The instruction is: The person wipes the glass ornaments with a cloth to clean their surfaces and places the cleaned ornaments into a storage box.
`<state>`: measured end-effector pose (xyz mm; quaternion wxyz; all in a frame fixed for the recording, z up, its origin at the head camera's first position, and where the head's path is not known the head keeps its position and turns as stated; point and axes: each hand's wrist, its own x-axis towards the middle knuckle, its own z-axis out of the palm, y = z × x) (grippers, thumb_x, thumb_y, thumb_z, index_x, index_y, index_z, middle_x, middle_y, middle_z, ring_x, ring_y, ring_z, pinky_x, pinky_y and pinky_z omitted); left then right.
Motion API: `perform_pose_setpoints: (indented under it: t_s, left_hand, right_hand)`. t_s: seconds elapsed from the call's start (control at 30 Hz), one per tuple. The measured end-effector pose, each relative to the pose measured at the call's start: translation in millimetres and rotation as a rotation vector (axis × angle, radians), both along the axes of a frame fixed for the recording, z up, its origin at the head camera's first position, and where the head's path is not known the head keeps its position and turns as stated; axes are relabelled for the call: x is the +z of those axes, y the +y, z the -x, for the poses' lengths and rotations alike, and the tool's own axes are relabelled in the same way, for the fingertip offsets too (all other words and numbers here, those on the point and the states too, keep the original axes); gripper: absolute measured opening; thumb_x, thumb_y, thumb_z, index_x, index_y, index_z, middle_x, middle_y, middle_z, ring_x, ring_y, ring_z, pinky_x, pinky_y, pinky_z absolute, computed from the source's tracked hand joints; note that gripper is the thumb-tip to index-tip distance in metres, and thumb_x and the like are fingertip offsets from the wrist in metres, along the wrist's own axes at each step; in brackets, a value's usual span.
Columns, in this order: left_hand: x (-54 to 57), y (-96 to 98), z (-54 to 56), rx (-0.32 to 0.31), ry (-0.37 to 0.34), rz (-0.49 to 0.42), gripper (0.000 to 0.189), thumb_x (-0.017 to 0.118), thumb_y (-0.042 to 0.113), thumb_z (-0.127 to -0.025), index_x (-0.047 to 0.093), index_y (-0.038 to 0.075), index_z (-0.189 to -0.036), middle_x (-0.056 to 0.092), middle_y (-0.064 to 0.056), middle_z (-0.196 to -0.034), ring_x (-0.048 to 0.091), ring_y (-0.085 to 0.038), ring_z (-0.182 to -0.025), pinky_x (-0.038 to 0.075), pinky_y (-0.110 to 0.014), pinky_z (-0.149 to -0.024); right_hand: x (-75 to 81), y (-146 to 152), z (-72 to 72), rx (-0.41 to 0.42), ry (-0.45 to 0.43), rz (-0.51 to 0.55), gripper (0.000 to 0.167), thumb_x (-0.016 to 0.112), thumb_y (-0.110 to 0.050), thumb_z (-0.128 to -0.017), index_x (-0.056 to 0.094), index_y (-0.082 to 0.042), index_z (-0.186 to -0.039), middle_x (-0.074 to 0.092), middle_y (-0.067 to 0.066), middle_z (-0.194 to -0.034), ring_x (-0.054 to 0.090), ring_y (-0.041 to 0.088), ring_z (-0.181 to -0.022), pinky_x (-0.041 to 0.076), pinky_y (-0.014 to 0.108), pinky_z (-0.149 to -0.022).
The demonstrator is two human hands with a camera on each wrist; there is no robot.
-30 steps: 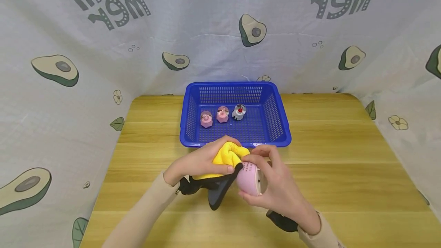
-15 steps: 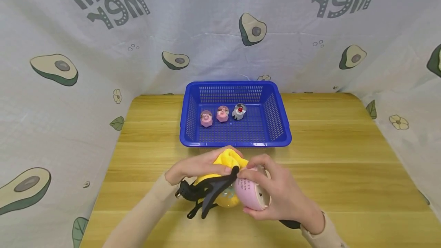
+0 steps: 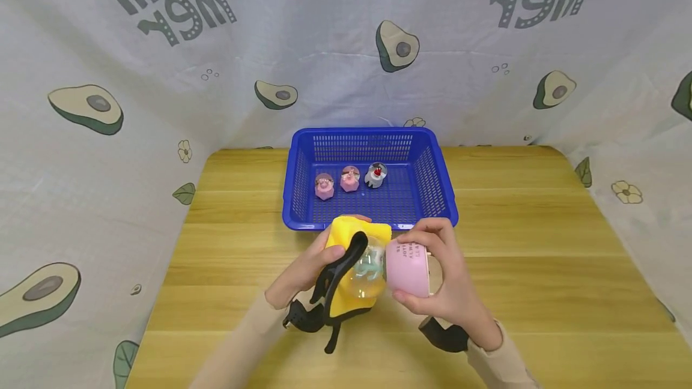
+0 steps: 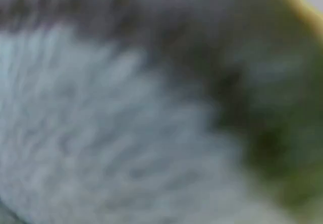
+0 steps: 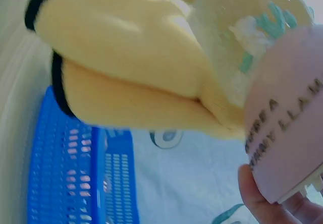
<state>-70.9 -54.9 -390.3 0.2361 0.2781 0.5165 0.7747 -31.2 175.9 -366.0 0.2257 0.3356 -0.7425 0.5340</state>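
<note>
A snow globe with a pink lettered base (image 3: pixel 408 268) lies on its side between my hands, its clear dome (image 3: pixel 369 269) pointing left. Inside the dome is a small teal and white figure. My right hand (image 3: pixel 451 278) grips the base from the right, thumb below and fingers above. Against the dome lies a yellow cloth (image 3: pixel 346 302) with a dark edge and dark back, held by my left hand (image 3: pixel 305 269). The right wrist view shows the cloth (image 5: pixel 131 57) folded beside the dome and the pink base (image 5: pixel 292 113). Cloth fills the left wrist view, blurred.
A blue basket (image 3: pixel 451 215) stands behind my hands on the wooden table (image 3: pixel 519 245). It holds two small pink snow globes (image 3: pixel 349 180) and a white one (image 3: pixel 375 175) with a red figure. A patterned curtain (image 3: pixel 335 35) hangs behind and at both sides.
The globe has turned so its base faces right and its dome now shows against the cloth. The cloth has swung more upright in my left hand. The basket and its contents stay put.
</note>
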Motion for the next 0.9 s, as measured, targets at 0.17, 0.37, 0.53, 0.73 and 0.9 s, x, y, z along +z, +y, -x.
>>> perform_pose_setpoints:
  t_s: [0.17, 0.37, 0.53, 0.73, 0.9]
  left_hand:
    - [0.3, 8.6, -11.8, 0.197, 0.010, -0.075, 0.089, 0.059, 0.057, -0.085, 0.028, -0.004, -0.141, 0.047, -0.004, -0.129, 0.047, -0.017, -0.110, 0.042, -0.030, -0.096]
    - [1.2, 25.4, -25.0, 0.423, 0.052, -0.181, 0.087, 0.059, 0.057, -0.086, 0.029, -0.002, -0.142, 0.045, -0.006, -0.133, 0.045, -0.017, -0.113, 0.040, -0.029, -0.099]
    - [0.7, 45.6, -36.2, 0.637, 0.088, -0.263, 0.086, 0.061, 0.057, -0.086, 0.027, 0.002, -0.143, 0.044, -0.010, -0.133, 0.046, -0.019, -0.115, 0.039, -0.031, -0.101]
    - [-2.2, 69.9, -41.7, 0.881, 0.274, -0.280, 0.086, 0.062, 0.052, -0.087, 0.019, 0.004, -0.145, 0.038, -0.020, -0.136, 0.046, -0.029, -0.118, 0.040, -0.035, -0.101]
    - [-5.4, 68.5, -41.2, 0.937, 0.430, -0.174, 0.093, 0.066, 0.048, -0.086, 0.011, 0.000, -0.143, 0.036, -0.022, -0.135, 0.047, -0.030, -0.114, 0.043, -0.034, -0.097]
  right_hand:
    - [-5.6, -4.2, -2.0, 0.003, -0.137, 0.233, 0.064, 0.088, -0.024, -0.065, 0.057, 0.007, -0.113, 0.041, 0.016, -0.116, 0.038, 0.027, -0.109, 0.049, 0.025, -0.073]
    - [-8.5, -16.0, -5.8, -0.081, -0.153, 0.393, 0.062, 0.082, -0.015, -0.063, 0.056, 0.009, -0.113, 0.045, 0.014, -0.118, 0.037, 0.029, -0.111, 0.049, 0.026, -0.075]
    - [-13.7, -32.4, -8.5, -0.202, -0.091, 0.488, 0.062, 0.078, -0.021, -0.066, 0.054, 0.012, -0.113, 0.049, 0.015, -0.117, 0.040, 0.029, -0.110, 0.045, 0.030, -0.077]
    - [-18.1, -49.5, -12.7, -0.302, -0.092, 0.583, 0.064, 0.077, -0.026, -0.072, 0.051, 0.013, -0.116, 0.049, 0.017, -0.117, 0.043, 0.028, -0.110, 0.044, 0.030, -0.080]
    - [-15.9, -45.7, -14.5, -0.153, -0.252, 0.617, 0.051, 0.071, -0.018, -0.081, 0.051, 0.005, -0.122, 0.049, 0.015, -0.120, 0.049, 0.025, -0.105, 0.050, 0.024, -0.079]
